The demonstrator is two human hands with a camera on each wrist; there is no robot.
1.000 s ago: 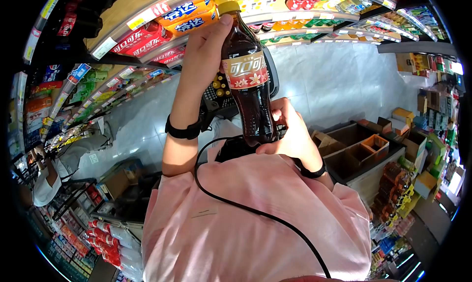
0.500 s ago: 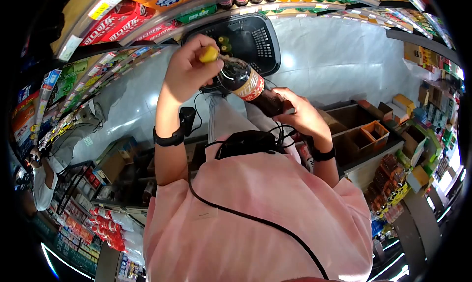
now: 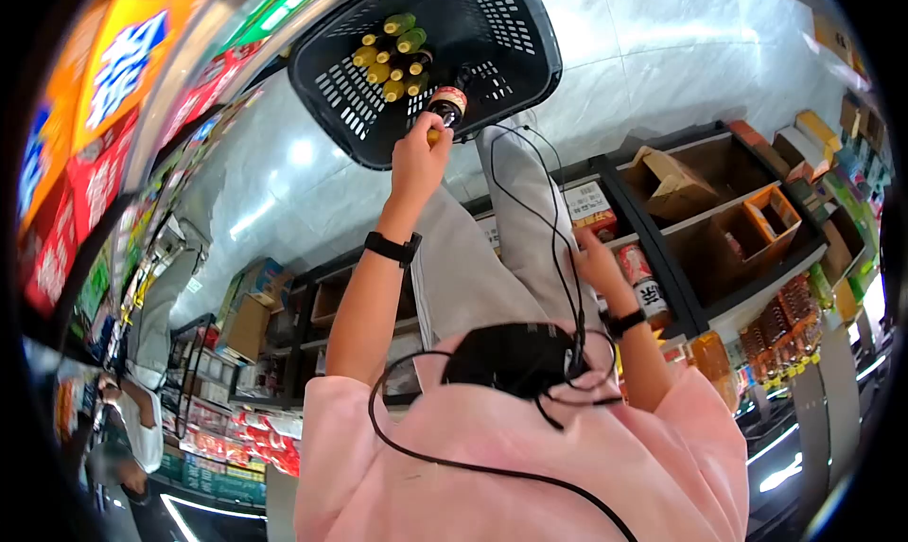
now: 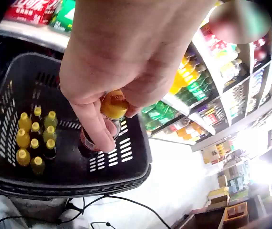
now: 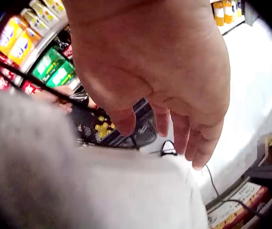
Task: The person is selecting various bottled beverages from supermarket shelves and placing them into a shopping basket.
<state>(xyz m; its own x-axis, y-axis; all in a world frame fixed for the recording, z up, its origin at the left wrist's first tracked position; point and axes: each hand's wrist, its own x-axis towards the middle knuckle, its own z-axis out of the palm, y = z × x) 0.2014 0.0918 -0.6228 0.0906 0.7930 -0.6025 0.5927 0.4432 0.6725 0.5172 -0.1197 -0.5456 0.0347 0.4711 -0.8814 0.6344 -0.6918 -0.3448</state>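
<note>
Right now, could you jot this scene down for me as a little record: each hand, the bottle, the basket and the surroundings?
Left hand: grips the dark bottle near its yellow cap
Bottle position: at the basket; whether its base touches the bottom is unclear
Right hand: holds nothing, fingers relaxed
Basket: black, slotted walls
Basket contents: a cluster of yellow-capped bottles, standing
Surroundings: drink shelves, shiny pale floor

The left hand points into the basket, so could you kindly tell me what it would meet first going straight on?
Probably the floor of the black basket, with the held bottle touching first, though depth is hard to judge.
</note>
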